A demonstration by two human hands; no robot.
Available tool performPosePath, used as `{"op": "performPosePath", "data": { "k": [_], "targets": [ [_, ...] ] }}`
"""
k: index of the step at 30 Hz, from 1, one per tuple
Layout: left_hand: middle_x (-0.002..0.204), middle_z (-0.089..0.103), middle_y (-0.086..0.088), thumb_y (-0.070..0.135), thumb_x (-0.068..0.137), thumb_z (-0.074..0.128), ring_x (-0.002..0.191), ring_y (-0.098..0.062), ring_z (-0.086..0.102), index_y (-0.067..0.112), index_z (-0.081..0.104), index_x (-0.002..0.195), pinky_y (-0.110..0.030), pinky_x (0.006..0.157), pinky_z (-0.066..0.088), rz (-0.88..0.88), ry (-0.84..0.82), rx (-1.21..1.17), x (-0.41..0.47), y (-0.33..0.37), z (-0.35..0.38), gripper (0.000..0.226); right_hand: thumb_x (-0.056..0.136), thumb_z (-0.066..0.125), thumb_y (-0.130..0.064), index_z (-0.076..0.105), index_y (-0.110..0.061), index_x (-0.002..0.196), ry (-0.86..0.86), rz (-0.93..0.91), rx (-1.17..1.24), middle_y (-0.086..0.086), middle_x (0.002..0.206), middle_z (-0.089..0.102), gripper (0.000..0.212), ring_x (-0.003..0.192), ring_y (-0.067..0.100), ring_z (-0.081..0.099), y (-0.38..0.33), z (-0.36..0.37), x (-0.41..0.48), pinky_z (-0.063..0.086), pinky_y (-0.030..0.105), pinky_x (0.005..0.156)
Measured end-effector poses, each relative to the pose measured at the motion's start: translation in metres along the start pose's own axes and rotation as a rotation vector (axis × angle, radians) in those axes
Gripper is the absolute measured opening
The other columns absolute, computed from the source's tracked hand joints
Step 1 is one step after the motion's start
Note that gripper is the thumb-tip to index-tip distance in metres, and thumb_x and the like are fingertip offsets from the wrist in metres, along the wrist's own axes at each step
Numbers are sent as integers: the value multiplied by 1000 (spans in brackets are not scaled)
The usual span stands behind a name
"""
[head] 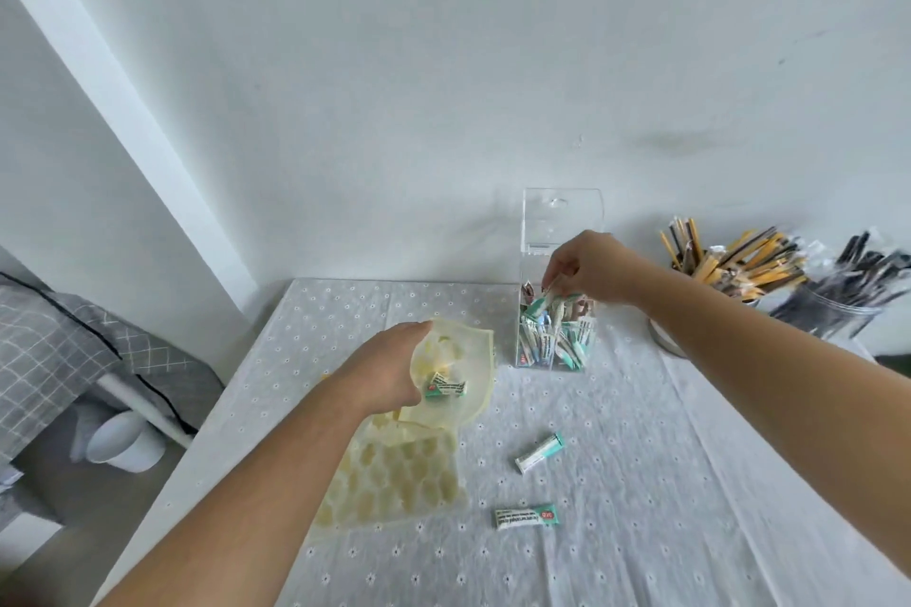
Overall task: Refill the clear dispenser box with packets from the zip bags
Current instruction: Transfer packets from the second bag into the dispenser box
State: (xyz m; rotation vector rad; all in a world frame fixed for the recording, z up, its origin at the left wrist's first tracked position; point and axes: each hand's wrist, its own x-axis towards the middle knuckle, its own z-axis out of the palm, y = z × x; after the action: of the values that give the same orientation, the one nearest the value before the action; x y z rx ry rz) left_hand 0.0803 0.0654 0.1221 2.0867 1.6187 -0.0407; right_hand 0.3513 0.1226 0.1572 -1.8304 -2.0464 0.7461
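Right hand (pixel 586 269) pinches a few packets (pixel 552 303) at the open top of the box (pixel 552 362); left hand (pixel 389 370) grips a zip bag (pixel 468 350) by its mouth. Standing upright near the table's far edge, the box has a vertical long axis, its opening faces up, and its lid (pixel 562 217) is tipped back toward the wall. Jumbled packets fill it about halfway (many standing on end), so I judge the refill well under way but not finished. One packet (pixel 446 388) shows inside the held bag. A second bag (pixel 394 473) lies flat nearer the person and looks empty. Two strays rest on the cloth (pixel 690 483): one (pixel 540 452) slants, teal end far-right, the other (pixel 526 517) lies crosswise. Pencil cups (pixel 729 261) stand right of the box.
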Motion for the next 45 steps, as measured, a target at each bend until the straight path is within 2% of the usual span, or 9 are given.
{"op": "performPosePath", "data": {
  "k": [4,8,13,17,21,28,32,39,45],
  "targets": [
    [155,20,9,6,78,61,134,-12,34,26,16,150,-21,95,40,-4,1,-3,1,-1,3,87,81,65,-2,75,-11,87,87,52,-164,2,74,65,15,70,17,60,25,2,15,49,24,64],
    [154,20,10,4,77,60,134,-12,35,26,17,149,-17,92,38,-7,10,-10,0,-6,5,88,83,59,2,74,-10,87,56,105,-227,9,94,72,20,86,26,69,44,14,26,58,38,78],
    [154,22,11,3,75,60,129,-11,40,26,19,149,-17,89,39,-5,26,-14,2,-10,6,88,87,53,0,73,-8,101,-40,121,-345,8,106,69,25,87,20,62,60,27,38,52,26,74],
    [154,21,12,3,75,59,129,-10,41,27,18,149,-16,86,39,-12,20,-30,5,-11,6,88,88,50,0,68,-10,111,-77,103,-450,6,114,66,31,103,22,63,66,38,46,53,30,88],
    [154,20,14,3,75,59,129,-10,40,29,18,149,-15,81,38,-17,15,-30,8,-12,5,88,85,47,10,68,-10,109,-94,40,-442,6,112,67,37,97,20,66,73,53,50,55,29,86],
    [154,19,15,2,74,58,126,-14,44,29,19,149,-13,78,36,-28,18,-40,10,-12,6,88,86,52,4,70,-14,99,-88,66,-447,4,102,70,30,89,20,66,80,63,51,54,26,78],
    [154,20,14,2,75,58,126,-14,45,30,19,148,-13,78,35,-34,16,-50,9,-13,8,88,85,47,5,72,-14,94,-83,75,-421,3,92,69,33,72,17,60,77,68,51,46,23,65],
    [154,19,14,2,75,57,124,-20,48,28,19,149,-12,69,35,-37,22,-39,8,-9,7,87,85,64,-5,73,-12,100,48,23,-217,5,102,73,19,92,17,68,73,41,36,54,32,93],
    [154,21,13,4,75,58,129,-10,40,30,21,148,-17,80,41,-38,33,-51,2,-6,3,85,79,73,-7,74,-13,96,164,-76,78,1,90,73,19,78,7,64,27,31,10,50,12,77]
  ]
}}
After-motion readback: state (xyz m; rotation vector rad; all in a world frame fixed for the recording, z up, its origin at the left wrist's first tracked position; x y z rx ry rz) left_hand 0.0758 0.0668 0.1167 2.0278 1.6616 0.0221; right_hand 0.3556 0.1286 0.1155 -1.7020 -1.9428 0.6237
